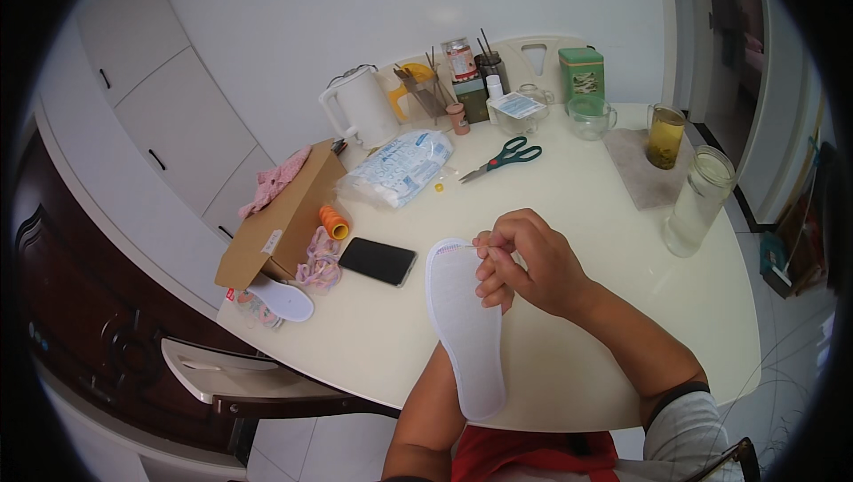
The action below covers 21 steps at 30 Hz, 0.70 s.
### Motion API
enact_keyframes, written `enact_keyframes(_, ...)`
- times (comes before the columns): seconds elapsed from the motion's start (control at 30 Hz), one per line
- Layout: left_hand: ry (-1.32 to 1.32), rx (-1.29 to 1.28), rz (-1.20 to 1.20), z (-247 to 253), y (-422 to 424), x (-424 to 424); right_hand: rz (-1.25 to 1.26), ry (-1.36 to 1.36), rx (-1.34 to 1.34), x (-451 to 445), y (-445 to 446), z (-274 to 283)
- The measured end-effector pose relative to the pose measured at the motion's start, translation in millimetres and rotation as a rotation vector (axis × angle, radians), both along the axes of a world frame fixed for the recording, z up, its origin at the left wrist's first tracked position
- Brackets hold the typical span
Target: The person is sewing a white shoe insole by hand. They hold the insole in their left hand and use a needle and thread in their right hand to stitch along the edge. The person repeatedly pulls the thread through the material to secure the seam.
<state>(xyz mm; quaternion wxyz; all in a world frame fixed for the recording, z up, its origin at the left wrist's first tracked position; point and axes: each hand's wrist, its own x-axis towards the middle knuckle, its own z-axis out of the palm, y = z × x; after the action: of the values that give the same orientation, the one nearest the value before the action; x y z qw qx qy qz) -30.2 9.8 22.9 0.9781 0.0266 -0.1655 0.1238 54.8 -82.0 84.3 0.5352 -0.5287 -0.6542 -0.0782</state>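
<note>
A white fabric insole (468, 329) is held up over the near part of the table, toe end away from me. Colored stitching (450, 249) runs in a short band across its toe. My left hand (492, 290) grips it from behind; the fingers curl over the right edge, and the palm is hidden by the insole. Above those fingers, my right hand (541, 259) pinches a thin strand or needle, too fine to tell which, at the end of the stitching.
Left of the insole are a black smartphone (378, 261), pastel yarn (321, 260), an orange thread spool (334, 223), a cardboard box (293, 215) and another insole (285, 299). Scissors (503, 159) lie beyond. A glass jar (698, 205) and a tea glass (666, 137) stand right.
</note>
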Motion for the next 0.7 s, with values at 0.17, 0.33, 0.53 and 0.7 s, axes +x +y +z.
enact_keyframes(0.17, -0.036, 0.048, -0.013, -4.0, 1.5, 1.4, -0.004, 0.028, -0.047, -0.9, -1.0, 0.5)
enact_keyframes(0.33, -0.011, 0.051, -0.003, -5.6, -1.5, -0.3, -0.029, -0.004, -0.002, -0.2, 1.0, -2.7)
enact_keyframes(0.53, 0.034, 0.118, 0.031, -4.6, -4.8, -2.3, 0.050, 0.232, -0.073, -7.1, -4.1, 6.2)
enact_keyframes(0.7, 0.003, 0.072, 0.015, 0.1, -5.8, 0.7, 0.023, 0.153, 0.062, -4.7, -1.5, 0.8)
